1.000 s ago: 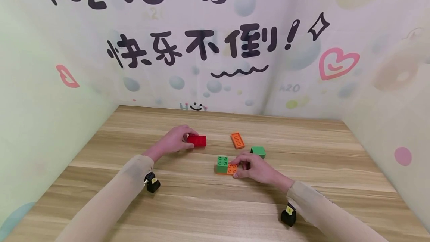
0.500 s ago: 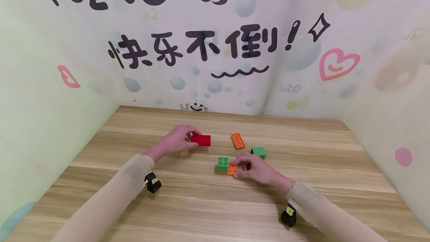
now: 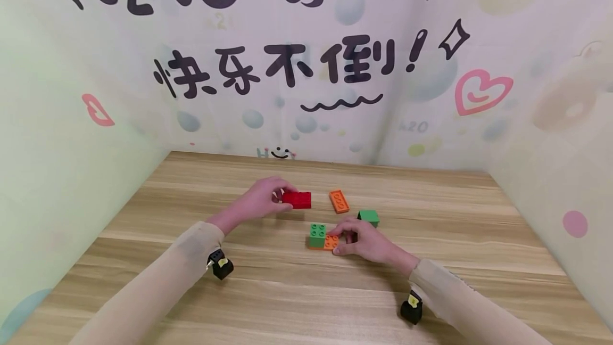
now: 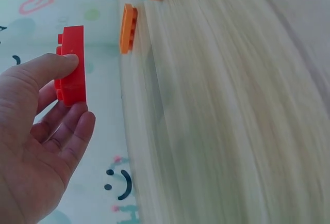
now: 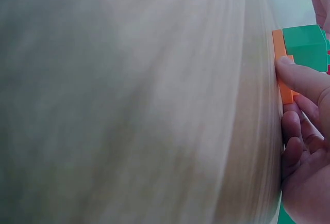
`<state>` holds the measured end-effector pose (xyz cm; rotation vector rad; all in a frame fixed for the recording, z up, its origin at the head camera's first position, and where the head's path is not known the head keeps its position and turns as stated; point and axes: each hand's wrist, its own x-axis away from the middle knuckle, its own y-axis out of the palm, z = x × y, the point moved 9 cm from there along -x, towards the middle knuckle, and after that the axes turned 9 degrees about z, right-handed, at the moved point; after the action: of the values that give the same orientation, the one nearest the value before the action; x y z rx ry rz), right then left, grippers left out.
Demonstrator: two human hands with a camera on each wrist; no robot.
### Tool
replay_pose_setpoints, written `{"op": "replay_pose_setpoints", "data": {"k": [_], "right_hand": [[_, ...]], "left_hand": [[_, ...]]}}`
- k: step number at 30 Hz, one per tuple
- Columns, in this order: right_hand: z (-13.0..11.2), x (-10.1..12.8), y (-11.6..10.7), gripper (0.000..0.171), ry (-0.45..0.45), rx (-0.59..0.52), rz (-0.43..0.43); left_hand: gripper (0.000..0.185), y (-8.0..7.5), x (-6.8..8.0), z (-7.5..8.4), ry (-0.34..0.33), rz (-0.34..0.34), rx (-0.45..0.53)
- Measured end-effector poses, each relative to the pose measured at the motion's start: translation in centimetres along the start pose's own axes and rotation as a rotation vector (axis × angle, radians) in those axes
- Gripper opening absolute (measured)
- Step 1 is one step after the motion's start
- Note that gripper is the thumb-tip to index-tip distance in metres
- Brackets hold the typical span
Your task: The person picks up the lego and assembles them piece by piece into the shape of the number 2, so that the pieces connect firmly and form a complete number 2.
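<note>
Head view: the red brick point(image 3: 297, 199) is pinched by the left hand point(image 3: 261, 200) above the wooden table point(image 3: 287, 292); a loose pinch could drop it. The orange plate point(image 3: 330, 242), left of the green block point(image 3: 368, 216), is gripped by the right hand point(image 3: 366, 241); pressure might shift it.

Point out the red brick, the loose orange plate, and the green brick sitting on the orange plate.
red brick point(image 3: 298, 199), head view, front side face.
loose orange plate point(image 3: 339, 200), head view, studded top.
green brick on the orange plate point(image 3: 316, 233), head view, front face below studs.

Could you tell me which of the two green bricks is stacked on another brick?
The studded green brick on the orange plate; the other green brick sits alone on the table.
</note>
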<state>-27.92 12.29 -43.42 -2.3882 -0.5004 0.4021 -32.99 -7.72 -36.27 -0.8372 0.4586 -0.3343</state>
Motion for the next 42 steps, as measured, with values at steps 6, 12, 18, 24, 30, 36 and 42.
{"op": "replay_pose_setpoints", "data": {"k": [6,12,18,24,30,36,42], "right_hand": [[0.0,0.0,-0.1,0.034,0.002,0.002,-0.001],[0.0,0.0,-0.1,0.034,0.004,-0.003,-0.005],[0.0,0.0,-0.2,0.033,0.001,-0.001,-0.005],[-0.2,-0.1,-0.2,0.033,-0.001,0.008,-0.005],[-0.3,0.0,-0.2,0.033,-0.003,0.015,-0.002],[-0.2,0.0,-0.1,0.032,-0.008,0.004,-0.001],[-0.2,0.0,-0.2,0.031,-0.014,-0.002,0.002]], "left_hand": [[0.034,0.1,-0.1,1.2,0.012,0.003,0.022],[0.035,0.5,-0.3,2.1,0.047,0.003,0.034],[0.036,0.9,-0.3,3.0,0.059,-0.007,0.067],[0.035,1.5,-0.2,3.6,0.058,-0.011,0.090],[0.035,2.1,-0.1,4.2,0.057,-0.019,0.085],[0.034,2.6,0.2,4.9,0.081,-0.030,0.105],[0.034,3.2,0.7,5.2,0.083,-0.036,0.123]]}}
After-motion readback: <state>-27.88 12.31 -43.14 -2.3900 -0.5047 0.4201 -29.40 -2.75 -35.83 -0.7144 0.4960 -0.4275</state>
